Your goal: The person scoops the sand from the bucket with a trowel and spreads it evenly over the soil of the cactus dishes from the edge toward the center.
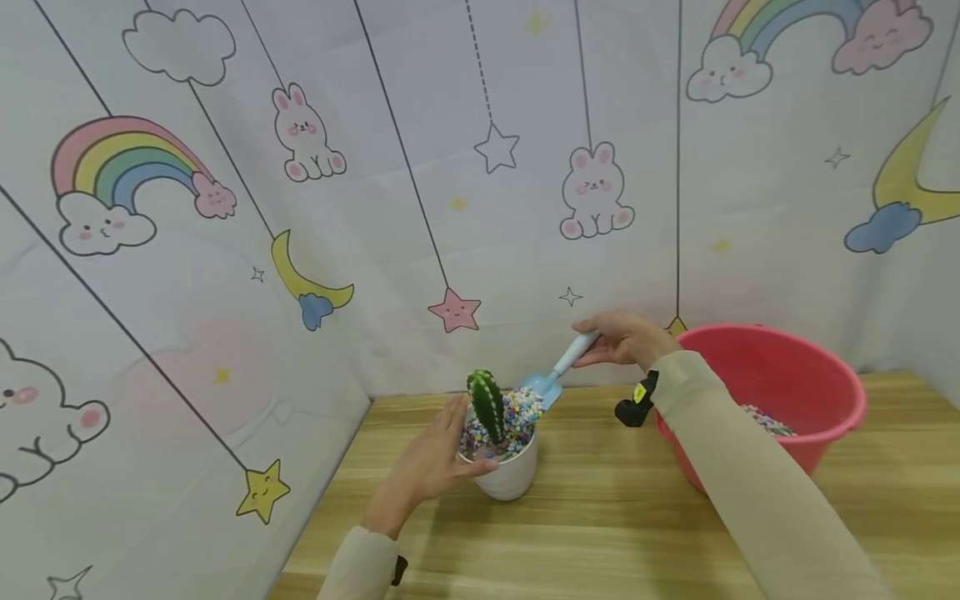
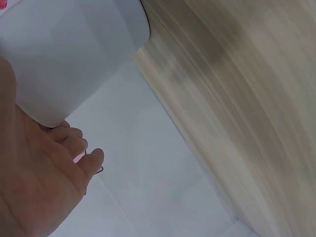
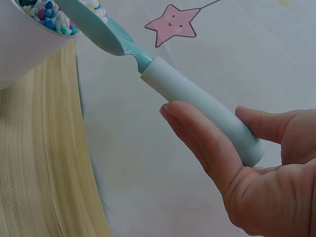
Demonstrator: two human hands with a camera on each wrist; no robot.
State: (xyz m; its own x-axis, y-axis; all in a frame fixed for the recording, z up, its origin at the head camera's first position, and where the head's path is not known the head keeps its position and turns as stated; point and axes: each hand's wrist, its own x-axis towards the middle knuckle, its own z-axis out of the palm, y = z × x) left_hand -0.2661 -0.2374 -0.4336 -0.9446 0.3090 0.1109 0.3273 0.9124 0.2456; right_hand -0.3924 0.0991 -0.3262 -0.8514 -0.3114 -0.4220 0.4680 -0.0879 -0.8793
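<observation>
so, pale-handled blue trowel (image 3: 163, 79) pinched in right hand (image 1: 626, 340), left hand (image 1: 431, 458) cupped round smooth white pot (image 1: 513, 477)

A passable gap separates the pot (image 1: 510, 479) from the tub (image 1: 787, 367).

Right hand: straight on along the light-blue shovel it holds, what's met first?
Blade first, the right hand would likely meet the small multicoloured granules in the round white pot, then the elongated green cactus; depth is unclear.

The left hand (image 1: 431, 460) cups a white cactus pot (image 1: 512, 479); the right hand (image 1: 622, 337) grips a blue shovel (image 1: 574, 354).
</observation>
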